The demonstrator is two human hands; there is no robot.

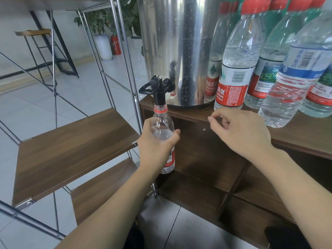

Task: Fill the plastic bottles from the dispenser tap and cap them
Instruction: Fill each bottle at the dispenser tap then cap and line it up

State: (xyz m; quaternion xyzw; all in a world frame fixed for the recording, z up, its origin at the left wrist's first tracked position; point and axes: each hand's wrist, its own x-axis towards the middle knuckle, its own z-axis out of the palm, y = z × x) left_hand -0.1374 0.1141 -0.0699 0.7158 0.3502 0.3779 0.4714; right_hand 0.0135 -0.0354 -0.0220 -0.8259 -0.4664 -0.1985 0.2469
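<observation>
Head view: an uncapped plastic bottle is held upright by the left hand, whose fingers and thumb are curled round its body, and its mouth is placed directly under the black tap of the steel dispenser. Some clear water is seen in the bottle near the thumb, though the exact level cannot be told. The right hand is kept apart, to the right of the bottle, before the edge of the wooden cabinet top; its fingers are loosely curled and nothing visible is held in them. Beside the dispenser, on the cabinet top, a row of capped bottles with red caps is standing; clear water is visible in them. Under the top, open cabinet compartments are seen. To the left of the held bottle a metal rack with wooden shelves is standing close, with tiled floor beyond it.
</observation>
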